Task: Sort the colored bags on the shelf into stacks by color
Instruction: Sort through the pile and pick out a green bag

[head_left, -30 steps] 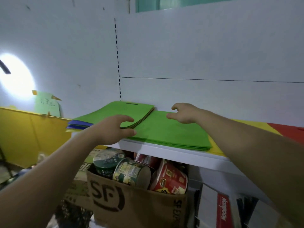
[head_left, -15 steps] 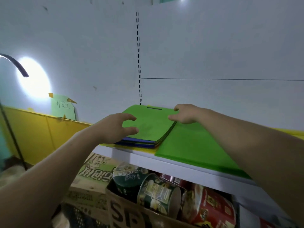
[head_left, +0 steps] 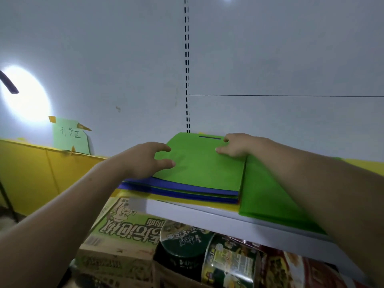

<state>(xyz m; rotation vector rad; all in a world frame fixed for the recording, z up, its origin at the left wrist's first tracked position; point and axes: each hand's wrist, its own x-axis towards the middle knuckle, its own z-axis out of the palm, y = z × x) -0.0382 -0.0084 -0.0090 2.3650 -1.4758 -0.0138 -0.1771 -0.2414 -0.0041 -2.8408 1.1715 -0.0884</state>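
Looks partly done, at a guess. At the left of the shelf [head_left: 207,215]: a mixed pile [head_left: 180,190], green on top, then blue, green and blue in layers, over yellow bags [head_left: 187,201] spread along the board. Not yet split by colour, hence much of the sorting seemingly left here.

Touching the top bag [head_left: 199,165] at its left edge with the left hand [head_left: 145,161], fingers spread and half bent, tips laid on the cloth, nothing clasped. Touching the same bag near its slot and right edge with the right hand [head_left: 236,145], fingers bent at the knuckles; hooked under the edge or not, impossible to tell.

Just right of the pile, touching it: a green stack [head_left: 270,194], one colour only as far as shown, seemingly complete but for the greens in the pile. Probably the top bag's place. Farther right, hidden by the arm.

Below the shelf, left to right: a printed carton [head_left: 116,231], contents unseen; then a brown box [head_left: 172,279], open, holding noodle cups [head_left: 187,240] on their sides, dark-lidded leftmost, green-and-yellow beside it, red at the right.
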